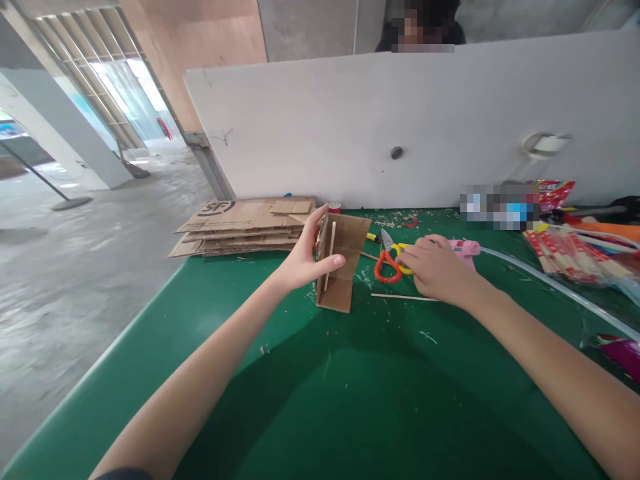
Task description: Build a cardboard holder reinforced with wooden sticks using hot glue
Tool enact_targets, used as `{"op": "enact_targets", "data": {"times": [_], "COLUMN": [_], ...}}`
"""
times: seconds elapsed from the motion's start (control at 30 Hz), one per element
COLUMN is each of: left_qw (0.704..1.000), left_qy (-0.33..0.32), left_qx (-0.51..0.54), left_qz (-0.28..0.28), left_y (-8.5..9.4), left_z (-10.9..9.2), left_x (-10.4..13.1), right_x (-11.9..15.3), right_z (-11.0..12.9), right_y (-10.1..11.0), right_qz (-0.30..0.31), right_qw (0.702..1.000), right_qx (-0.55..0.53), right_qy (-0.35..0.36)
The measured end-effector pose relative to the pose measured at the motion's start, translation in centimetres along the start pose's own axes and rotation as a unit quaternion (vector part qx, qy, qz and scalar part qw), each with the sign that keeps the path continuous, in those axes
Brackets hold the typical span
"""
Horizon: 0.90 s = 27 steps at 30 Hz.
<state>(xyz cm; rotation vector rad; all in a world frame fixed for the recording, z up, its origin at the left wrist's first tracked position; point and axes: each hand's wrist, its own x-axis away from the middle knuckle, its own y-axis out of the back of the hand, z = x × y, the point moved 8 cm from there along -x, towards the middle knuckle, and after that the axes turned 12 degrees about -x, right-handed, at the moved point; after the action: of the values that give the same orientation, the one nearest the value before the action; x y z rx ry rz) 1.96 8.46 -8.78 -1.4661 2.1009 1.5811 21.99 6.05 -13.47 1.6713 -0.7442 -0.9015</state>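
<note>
My left hand (307, 257) grips a folded cardboard piece (355, 247), thumb on the inside and fingers behind its left wall. The piece stands upright with walls and a small base. A thin wooden stick (330, 257) lies along its inner face. My right hand (437, 270) is curled at the yellow handle of a pair of scissors (388, 268); the other handle is orange and the blades point away. Its fingertips are partly hidden. Just behind that hand shows a pink glue gun (466, 251). Another wooden stick (403, 297) lies on the table below it.
Flattened cardboard sheets (240, 230) are stacked at the back left of the green table (300, 400). Packets of sticks (575, 257) and a clear tube (560, 280) lie on the right. A white board (310, 133) stands behind, with a person (425, 27) beyond it.
</note>
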Motion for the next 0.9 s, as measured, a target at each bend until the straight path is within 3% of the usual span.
{"op": "enact_targets", "data": {"times": [0.23,0.4,0.53,0.73,0.9], "left_qw": [0.995,0.985,0.989,0.991,0.993], "left_qy": [-0.014,0.001,0.01,-0.02,-0.027], "left_qx": [0.095,0.172,0.148,0.125,0.086], "left_qz": [-0.017,-0.015,-0.017,-0.048,-0.071], "left_y": [0.5,0.4,0.5,1.4,2.3], "left_z": [0.4,1.3,1.3,1.0,0.6], "left_x": [-0.3,-0.4,-0.3,-0.4,-0.5], "right_x": [-1.5,-2.1,-2.0,0.8,2.3], "right_z": [0.9,0.3,-0.3,0.0,1.0], "right_y": [-0.7,-0.8,0.9,6.4,10.2], "right_qz": [0.031,0.006,-0.088,-0.306,-0.366], "right_qw": [0.99,0.979,0.976,0.933,0.914], "right_qx": [-0.127,-0.197,-0.199,-0.19,-0.175], "right_qy": [0.05,0.042,0.02,0.024,-0.003]}}
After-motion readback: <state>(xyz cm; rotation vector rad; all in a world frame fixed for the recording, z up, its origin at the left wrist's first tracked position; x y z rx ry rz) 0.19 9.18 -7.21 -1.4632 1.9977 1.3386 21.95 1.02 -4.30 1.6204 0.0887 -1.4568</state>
